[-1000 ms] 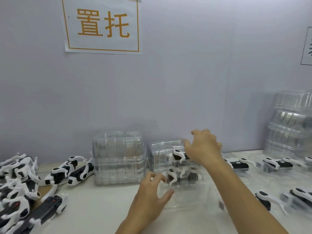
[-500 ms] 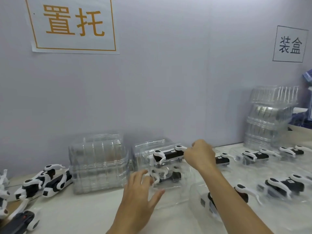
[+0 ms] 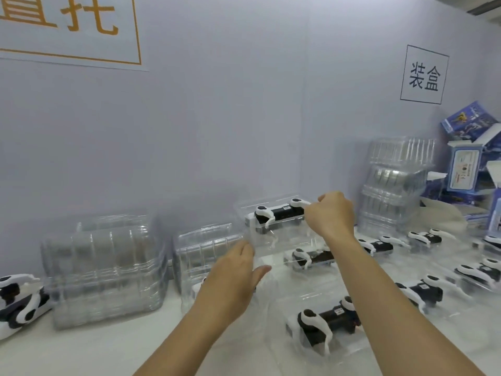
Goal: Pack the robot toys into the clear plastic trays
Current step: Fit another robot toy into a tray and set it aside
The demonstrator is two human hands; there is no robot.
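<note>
— Where is the tray point(image 3: 282, 234) with the toy point(image 3: 279, 214)?

— Up off the desk point(image 3: 108, 346), in the middle of the scene, far from the viewer and in front of the wall. The black-and-white toy lies lengthwise in its top part, just left of the right hand point(image 3: 332, 217).

— What is that hand doing?

— Its fingers are curled into a fist at the right end of the tray, against the toy's white leg. It seems to grip the tray's edge there, though the clear plastic makes the exact hold hard to see.

— And the left hand point(image 3: 233, 275)?

— Lower and nearer, at the tray's near left corner. Its fingers are fairly straight and the thumb is spread out to the right; it holds nothing that I can make out. Whether it touches the plastic, I cannot tell.

— What else is around?

— Two stacks of empty trays point(image 3: 105, 267) stand to the left by the wall, and a taller stack point(image 3: 393, 185) to the right. Packed toys point(image 3: 328, 320) lie in trays across the right of the desk, loose toys point(image 3: 19, 299) at the far left edge, and blue boxes point(image 3: 471, 156) pile up at the right.
</note>
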